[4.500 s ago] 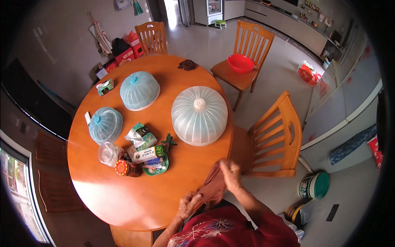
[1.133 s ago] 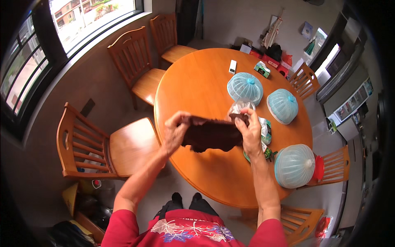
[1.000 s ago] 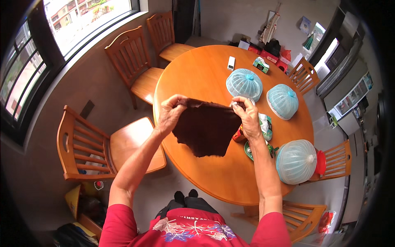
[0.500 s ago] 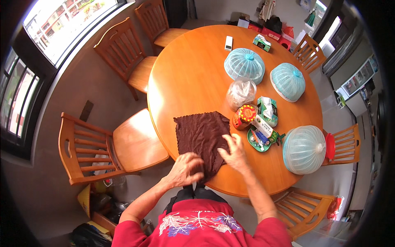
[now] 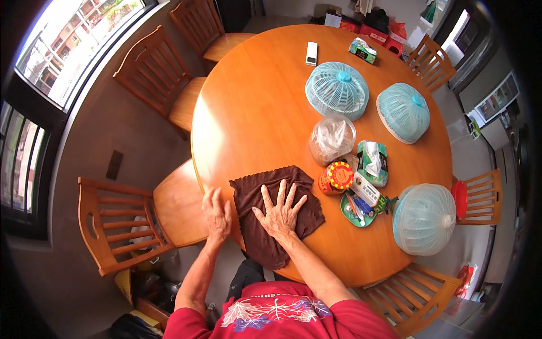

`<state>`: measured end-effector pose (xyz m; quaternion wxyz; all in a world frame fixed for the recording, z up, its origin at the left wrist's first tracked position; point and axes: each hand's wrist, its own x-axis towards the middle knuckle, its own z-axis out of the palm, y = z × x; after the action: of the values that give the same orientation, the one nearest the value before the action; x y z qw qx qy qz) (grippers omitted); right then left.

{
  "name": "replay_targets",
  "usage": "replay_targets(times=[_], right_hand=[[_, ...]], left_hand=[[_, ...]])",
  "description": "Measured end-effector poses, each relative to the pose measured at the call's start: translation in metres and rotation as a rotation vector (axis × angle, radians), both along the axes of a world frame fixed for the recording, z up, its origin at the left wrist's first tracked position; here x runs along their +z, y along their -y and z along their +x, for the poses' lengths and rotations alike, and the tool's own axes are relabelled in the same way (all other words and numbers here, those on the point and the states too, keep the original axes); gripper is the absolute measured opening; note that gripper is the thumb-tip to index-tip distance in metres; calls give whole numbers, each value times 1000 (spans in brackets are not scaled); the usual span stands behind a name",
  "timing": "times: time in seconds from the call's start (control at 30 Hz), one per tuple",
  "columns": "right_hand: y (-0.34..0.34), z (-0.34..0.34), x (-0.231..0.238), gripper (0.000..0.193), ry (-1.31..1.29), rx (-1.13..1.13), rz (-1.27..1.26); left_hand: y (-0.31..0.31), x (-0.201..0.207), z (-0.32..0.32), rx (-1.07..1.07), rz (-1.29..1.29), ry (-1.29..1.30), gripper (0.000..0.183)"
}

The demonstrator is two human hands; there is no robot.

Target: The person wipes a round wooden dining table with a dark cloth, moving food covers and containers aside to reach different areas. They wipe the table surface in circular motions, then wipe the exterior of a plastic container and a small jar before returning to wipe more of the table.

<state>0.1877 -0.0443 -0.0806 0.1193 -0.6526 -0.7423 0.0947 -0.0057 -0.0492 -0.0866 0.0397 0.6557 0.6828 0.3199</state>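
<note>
A dark brown cloth (image 5: 254,195) with a scalloped edge lies spread at the near edge of the round wooden table (image 5: 248,118), its lowest corner reaching past the rim. Flat on the middle of the cloth rests my right hand (image 5: 279,214), fingers spread wide. My left hand (image 5: 217,214) is just left of the cloth, by the table's edge, with its fingers extended and slightly bent and nothing in them.
Right of the cloth stand a red-lidded jar (image 5: 339,176), a clear plastic tub (image 5: 332,138), a tissue box (image 5: 372,164) and a green dish (image 5: 357,213) of small items. Mesh food covers (image 5: 337,90) sit farther off. Wooden chairs (image 5: 121,223) surround the table.
My right hand has come down onto the cloth, moving left with fingers spread. My left hand has shifted left and up, off the cloth. The cloth lies flatter, its right corner spread outward.
</note>
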Motion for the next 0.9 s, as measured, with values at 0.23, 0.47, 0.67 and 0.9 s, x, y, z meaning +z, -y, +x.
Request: replay_targets(times=[0.23,0.47,0.67,0.9], right_hand=[[-77,-11,-3,69,61,-15,85],[-181,-19,-12,71,91,-119,182],[-281,-10,-25,70,140,-141,198],[-398,-1,-30,66,126,-146,204]], left_hand=[[-81,-7,-43,24,-164,-231,64],[-110,-11,-51,-29,-300,-184,66],[-112,-1,-49,-29,-312,-167,67],[-107,6,-50,-50,-374,-186,69]])
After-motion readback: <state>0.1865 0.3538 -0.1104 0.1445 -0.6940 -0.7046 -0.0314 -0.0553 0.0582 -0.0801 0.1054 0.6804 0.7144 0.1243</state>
